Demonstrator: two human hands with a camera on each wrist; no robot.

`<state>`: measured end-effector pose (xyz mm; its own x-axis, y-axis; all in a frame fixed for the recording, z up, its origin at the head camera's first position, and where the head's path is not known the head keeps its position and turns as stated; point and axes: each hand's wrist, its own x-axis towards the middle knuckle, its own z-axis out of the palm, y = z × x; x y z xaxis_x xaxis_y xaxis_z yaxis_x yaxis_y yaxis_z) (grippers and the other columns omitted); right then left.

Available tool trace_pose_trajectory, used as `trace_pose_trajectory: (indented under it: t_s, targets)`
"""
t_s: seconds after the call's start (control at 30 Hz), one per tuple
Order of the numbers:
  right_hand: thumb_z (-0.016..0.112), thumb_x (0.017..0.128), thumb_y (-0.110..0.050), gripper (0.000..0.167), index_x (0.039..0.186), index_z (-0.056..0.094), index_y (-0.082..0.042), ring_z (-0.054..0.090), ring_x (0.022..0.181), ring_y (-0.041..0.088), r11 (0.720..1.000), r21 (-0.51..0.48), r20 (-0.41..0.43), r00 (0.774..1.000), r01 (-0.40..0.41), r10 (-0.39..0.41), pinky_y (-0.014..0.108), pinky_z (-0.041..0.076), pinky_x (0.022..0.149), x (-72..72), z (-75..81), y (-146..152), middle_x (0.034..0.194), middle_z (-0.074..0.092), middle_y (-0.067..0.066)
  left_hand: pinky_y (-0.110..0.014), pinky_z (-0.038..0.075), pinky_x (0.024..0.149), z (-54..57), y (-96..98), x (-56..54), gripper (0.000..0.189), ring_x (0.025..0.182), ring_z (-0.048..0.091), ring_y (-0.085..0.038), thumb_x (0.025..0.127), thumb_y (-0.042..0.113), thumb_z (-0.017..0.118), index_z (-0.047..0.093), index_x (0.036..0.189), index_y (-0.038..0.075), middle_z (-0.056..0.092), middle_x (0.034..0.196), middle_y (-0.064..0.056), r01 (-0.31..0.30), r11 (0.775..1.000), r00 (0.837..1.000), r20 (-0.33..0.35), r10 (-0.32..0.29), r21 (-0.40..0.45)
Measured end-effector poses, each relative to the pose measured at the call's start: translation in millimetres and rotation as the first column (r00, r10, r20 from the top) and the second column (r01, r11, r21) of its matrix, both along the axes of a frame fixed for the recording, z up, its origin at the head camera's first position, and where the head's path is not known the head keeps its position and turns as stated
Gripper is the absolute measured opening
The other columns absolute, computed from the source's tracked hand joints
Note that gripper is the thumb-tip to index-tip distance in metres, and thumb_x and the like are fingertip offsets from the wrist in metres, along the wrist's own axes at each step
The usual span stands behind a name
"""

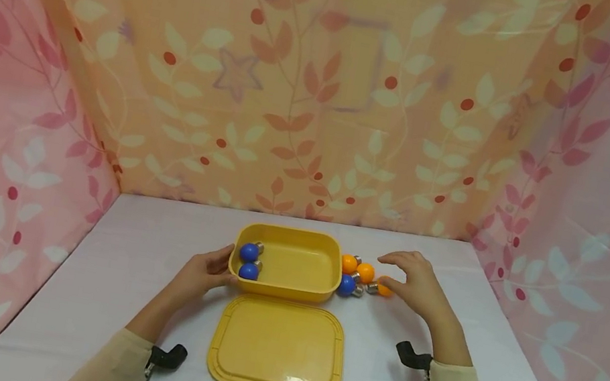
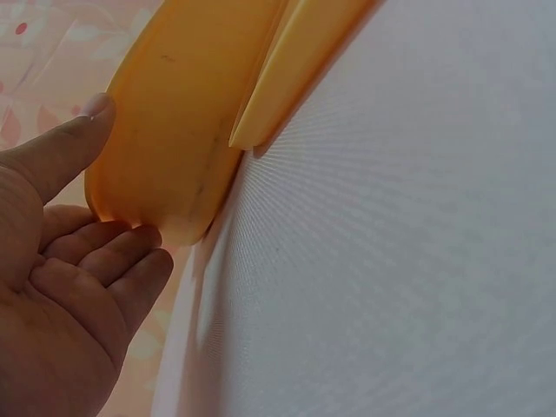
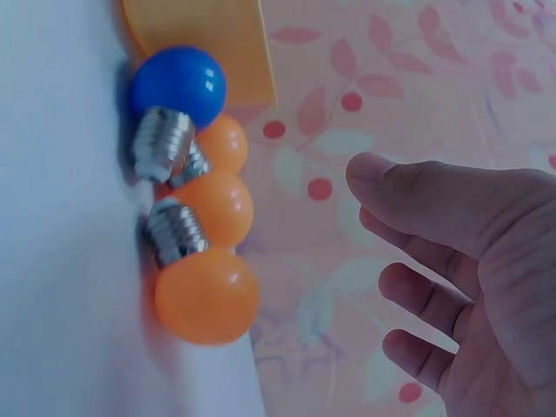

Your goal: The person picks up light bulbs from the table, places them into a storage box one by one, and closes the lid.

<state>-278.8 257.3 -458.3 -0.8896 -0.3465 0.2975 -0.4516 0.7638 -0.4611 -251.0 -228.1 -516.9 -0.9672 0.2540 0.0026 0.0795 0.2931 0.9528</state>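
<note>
A yellow plastic box (image 1: 297, 267) stands lidless on the white table. Inside it, at the left end, lie two blue light bulbs (image 1: 249, 252) with silver screw bases. My left hand (image 1: 201, 274) rests against the box's left end, thumb and fingertips touching the wall in the left wrist view. Right of the box, three orange bulbs (image 3: 207, 297) and one blue bulb (image 3: 184, 85) lie close together. Above the rightmost orange bulb hovers my right hand (image 1: 417, 285), its fingers spread and loosely bent around nothing. The right wrist view shows a gap between that hand and the bulbs.
The yellow lid (image 1: 277, 348) lies flat in front of the box, its edge close to the box's front wall. Patterned cloth (image 1: 300, 81) hangs behind the table and along both sides. A black wrist-worn device (image 1: 413, 356) sits at each sleeve cuff.
</note>
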Motion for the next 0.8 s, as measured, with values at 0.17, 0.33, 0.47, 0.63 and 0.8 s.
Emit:
trace_pose_trajectory:
  t_s: [0.17, 0.33, 0.47, 0.63, 0.8]
  targets:
    - [0.082, 0.088, -0.021, 0.041, 0.127, 0.072, -0.014, 0.053, 0.123, 0.033, 0.999, 0.002, 0.07, 0.996, 0.053, -0.053, 0.062, 0.04, 0.109, -4.7, -9.5, 13, 0.131, 0.069, 0.009, -0.025, 0.049, 0.106, 0.4, 0.6, 0.7, 0.091, 0.143, 0.048, -0.022, 0.085, 0.034, 0.084, 0.036, 0.16, 0.016, 0.044, 0.16, -0.005, -0.001, 1.0, 1.0, 0.0, 0.001, 0.005]
    - [0.081, 0.089, -0.025, 0.042, 0.129, 0.071, -0.016, 0.055, 0.121, 0.036, 0.994, 0.009, 0.158, 0.981, 0.109, -0.109, 0.063, 0.046, 0.105, -9.8, -23.5, 21, 0.132, 0.067, 0.009, -0.026, 0.048, 0.107, 0.2, 0.2, 1.2, 0.09, 0.144, 0.046, -0.023, 0.087, 0.033, 0.083, 0.035, 0.161, 0.015, 0.043, 0.161, -0.005, 0.008, 1.0, 1.0, -0.011, -0.008, 0.009]
    - [0.079, 0.089, -0.024, 0.042, 0.129, 0.071, -0.014, 0.055, 0.118, 0.037, 0.991, 0.009, 0.206, 0.97, 0.13, -0.13, 0.062, 0.047, 0.103, -13.3, -34.4, 25, 0.13, 0.068, 0.012, -0.028, 0.05, 0.106, -0.7, 0.9, 1.8, 0.089, 0.144, 0.048, -0.022, 0.087, 0.032, 0.083, 0.036, 0.16, 0.016, 0.044, 0.16, -0.004, -0.001, 1.0, 1.0, -0.004, 0.001, -0.002]
    - [0.081, 0.087, -0.025, 0.048, 0.131, 0.069, -0.008, 0.056, 0.117, 0.039, 0.99, -0.001, 0.271, 0.953, 0.143, -0.137, 0.061, 0.048, 0.101, -15.4, -42.9, 26, 0.129, 0.067, 0.016, -0.029, 0.051, 0.106, -3.4, 0.6, 2.9, 0.089, 0.143, 0.048, -0.024, 0.087, 0.033, 0.083, 0.035, 0.161, 0.016, 0.044, 0.16, -0.004, -0.003, 1.0, 1.0, 0.004, 0.003, -0.018]
    - [0.084, 0.086, -0.032, 0.054, 0.132, 0.068, -0.007, 0.056, 0.119, 0.038, 0.985, -0.031, 0.342, 0.928, 0.169, -0.149, 0.061, 0.046, 0.106, -17.0, -49.1, 27, 0.131, 0.067, 0.014, -0.03, 0.05, 0.106, -2.3, 0.9, 2.6, 0.09, 0.143, 0.048, -0.025, 0.087, 0.033, 0.083, 0.035, 0.161, 0.014, 0.043, 0.16, -0.007, 0.005, 1.0, 1.0, -0.006, -0.005, -0.007]
